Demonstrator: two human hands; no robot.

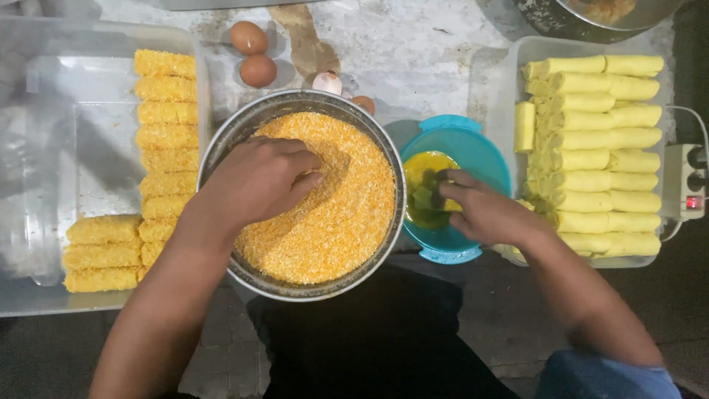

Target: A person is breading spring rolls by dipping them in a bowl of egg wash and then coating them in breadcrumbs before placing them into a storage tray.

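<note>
My left hand (258, 177) rests palm down in a round metal pan (221, 148) of orange breadcrumbs (340, 214), fingers curled into the crumbs; whether it holds anything beneath is hidden. To the right, my right hand (476, 207) dips its fingertips into a teal bowl (480, 151) of beaten yellow egg, pinching a pale yellow roll (432, 198) in the liquid. A clear tray (502, 81) of plain yellow rolls (591, 159) sits at the right. A clear tray (88, 111) at the left carries crumb-coated rolls (166, 133).
Two brown eggs (252, 53) and broken eggshell (329, 83) lie on the marbled surface behind the pan. A white power strip (685, 181) with a red light sits at the far right. A metal pot (591, 15) stands at the top right.
</note>
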